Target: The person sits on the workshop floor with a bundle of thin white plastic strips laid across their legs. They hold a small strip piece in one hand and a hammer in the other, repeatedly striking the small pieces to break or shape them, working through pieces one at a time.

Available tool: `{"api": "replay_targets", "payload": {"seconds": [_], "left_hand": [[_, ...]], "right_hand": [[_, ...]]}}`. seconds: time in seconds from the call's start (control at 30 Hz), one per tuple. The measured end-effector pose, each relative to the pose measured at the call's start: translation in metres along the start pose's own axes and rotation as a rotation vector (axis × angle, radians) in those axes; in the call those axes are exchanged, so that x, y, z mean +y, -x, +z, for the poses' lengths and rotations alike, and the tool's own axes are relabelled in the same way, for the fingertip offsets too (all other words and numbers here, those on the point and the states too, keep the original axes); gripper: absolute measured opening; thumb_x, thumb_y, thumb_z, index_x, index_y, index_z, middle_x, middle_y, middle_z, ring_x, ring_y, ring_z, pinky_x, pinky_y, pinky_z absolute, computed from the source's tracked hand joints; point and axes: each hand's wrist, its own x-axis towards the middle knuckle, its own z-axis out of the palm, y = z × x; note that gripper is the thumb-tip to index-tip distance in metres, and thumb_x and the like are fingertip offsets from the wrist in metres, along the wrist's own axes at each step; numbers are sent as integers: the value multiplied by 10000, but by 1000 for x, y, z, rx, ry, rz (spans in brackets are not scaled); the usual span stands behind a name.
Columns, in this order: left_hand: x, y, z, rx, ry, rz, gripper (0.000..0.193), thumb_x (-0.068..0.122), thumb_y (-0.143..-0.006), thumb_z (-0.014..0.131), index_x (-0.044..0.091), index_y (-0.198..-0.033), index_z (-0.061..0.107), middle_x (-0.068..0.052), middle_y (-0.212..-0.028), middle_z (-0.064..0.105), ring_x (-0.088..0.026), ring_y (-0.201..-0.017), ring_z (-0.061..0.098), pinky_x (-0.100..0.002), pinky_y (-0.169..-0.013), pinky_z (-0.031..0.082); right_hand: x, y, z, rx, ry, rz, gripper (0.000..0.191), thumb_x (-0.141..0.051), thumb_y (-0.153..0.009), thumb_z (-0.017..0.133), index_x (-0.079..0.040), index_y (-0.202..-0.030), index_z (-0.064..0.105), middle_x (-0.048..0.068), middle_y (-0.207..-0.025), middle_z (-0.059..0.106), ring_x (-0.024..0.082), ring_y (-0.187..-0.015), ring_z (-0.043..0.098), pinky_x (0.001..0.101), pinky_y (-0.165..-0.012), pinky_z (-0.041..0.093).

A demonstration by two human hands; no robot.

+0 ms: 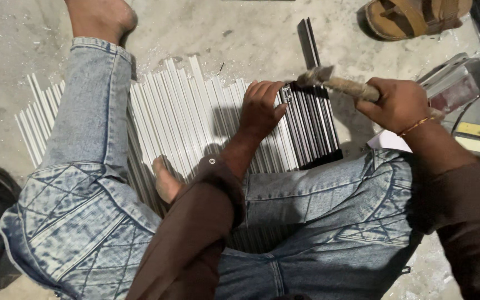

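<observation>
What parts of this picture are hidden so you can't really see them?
Head view, all of it:
- Hammer head: blurred, so its shape is unclear.
- Small metal piece: too small, partly covered by the left hand.
- White strips: their near ends are hidden under the jeans.
- Sandal: cut off by the top edge.
- Hammer handle end: hidden inside the right hand.
</observation>
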Motion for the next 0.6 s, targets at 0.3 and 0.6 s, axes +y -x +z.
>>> {"api": "replay_targets", "payload": {"seconds": [0.3,0.6], "left_hand": [[2,0,0,-43,-25,-39,522,177,-791,835,84,-1256,615,-112,-1189,703,-310,-1214,637,-563,-1186,381],[5,1,-3,-4,5,-11,554,195,-762,831,64,-1252,608,-129,-1209,678,-338,-1224,606,-568,-1176,371]], "right_hand": [[-17,3,-3,44,-369,-71,332,-411,-904,749,-110,-1040,712,138,-854,677,322,-765,694,444,-719,543],[-16,-1,8,49,-154,-63,335,-342,-843,823,-70,-1010,721,206,-829,677,414,-785,669,464,-684,526]]}}
